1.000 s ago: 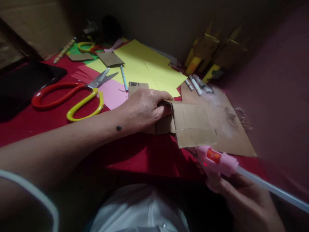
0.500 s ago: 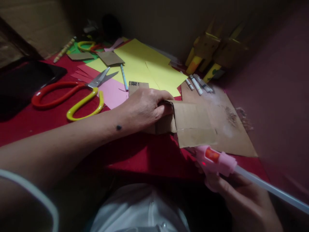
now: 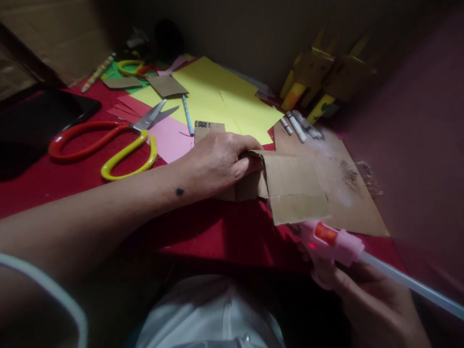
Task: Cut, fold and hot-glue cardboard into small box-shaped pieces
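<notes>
My left hand [image 3: 224, 159] is closed around a folded piece of cardboard [image 3: 297, 188], whose flat flap juts out to the right. Part of the cardboard lies hidden under my fingers. In my right hand [image 3: 366, 295] is a pink hot glue gun [image 3: 326, 241] with a red light lit and a long clear glue stick [image 3: 413, 282] sticking out behind. The gun's nozzle is under the flap's lower edge, out of sight, so I cannot tell whether it touches the cardboard. Left of my left hand lie scissors [image 3: 139, 130] with red and yellow handles, blades apart.
Yellow paper [image 3: 217, 92] and pink paper [image 3: 174, 140] cover the red table [image 3: 203, 232]. A cardboard sheet [image 3: 358, 212] with several markers [image 3: 297, 126] lies at right. Behind stand cardboard figures [image 3: 311, 72] with yellow legs. A black tablet-like object [image 3: 47, 121] is at left. A white cable [image 3: 54, 285] crosses my left forearm.
The glue gun and my right hand have shifted slightly right and down. The cardboard flap has moved a little the same way, still in my left hand.
</notes>
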A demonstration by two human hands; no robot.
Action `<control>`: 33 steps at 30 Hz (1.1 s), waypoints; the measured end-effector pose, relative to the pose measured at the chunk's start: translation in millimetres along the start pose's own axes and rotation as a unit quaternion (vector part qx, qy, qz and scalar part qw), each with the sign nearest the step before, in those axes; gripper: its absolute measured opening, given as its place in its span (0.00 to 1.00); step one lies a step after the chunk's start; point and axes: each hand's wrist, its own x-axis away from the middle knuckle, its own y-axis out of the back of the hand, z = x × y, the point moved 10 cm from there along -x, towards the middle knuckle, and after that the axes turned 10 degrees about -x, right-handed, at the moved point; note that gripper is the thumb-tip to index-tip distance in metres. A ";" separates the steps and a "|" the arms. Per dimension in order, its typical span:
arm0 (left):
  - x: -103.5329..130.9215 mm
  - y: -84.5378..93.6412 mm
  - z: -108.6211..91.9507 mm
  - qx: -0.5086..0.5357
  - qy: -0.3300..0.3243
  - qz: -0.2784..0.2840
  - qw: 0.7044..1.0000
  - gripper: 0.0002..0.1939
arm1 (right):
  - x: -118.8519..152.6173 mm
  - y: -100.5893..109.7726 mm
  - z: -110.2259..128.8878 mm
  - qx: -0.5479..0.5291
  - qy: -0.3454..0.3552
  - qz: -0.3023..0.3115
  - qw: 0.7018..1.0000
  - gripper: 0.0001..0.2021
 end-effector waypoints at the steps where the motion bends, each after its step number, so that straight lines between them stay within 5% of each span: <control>1: 0.1 -0.1 0.1 -0.001 0.001 0.000 1.000 0.17 | 0.3 -0.1 1.1 0.000 0.003 -0.004 1.000 0.16; 11: -0.7 -0.2 0.8 -0.002 0.009 0.005 1.000 0.17 | 1.3 -17.9 12.2 0.022 0.043 0.055 0.997 0.18; 17: -0.4 -1.1 0.7 -0.007 0.009 0.007 1.000 0.18 | 6.3 -20.0 15.6 0.021 0.040 -0.015 0.999 0.18; 33: -0.5 -1.2 1.8 -0.002 0.012 0.006 1.000 0.16 | 3.9 -38.1 28.2 0.016 0.055 0.007 0.998 0.15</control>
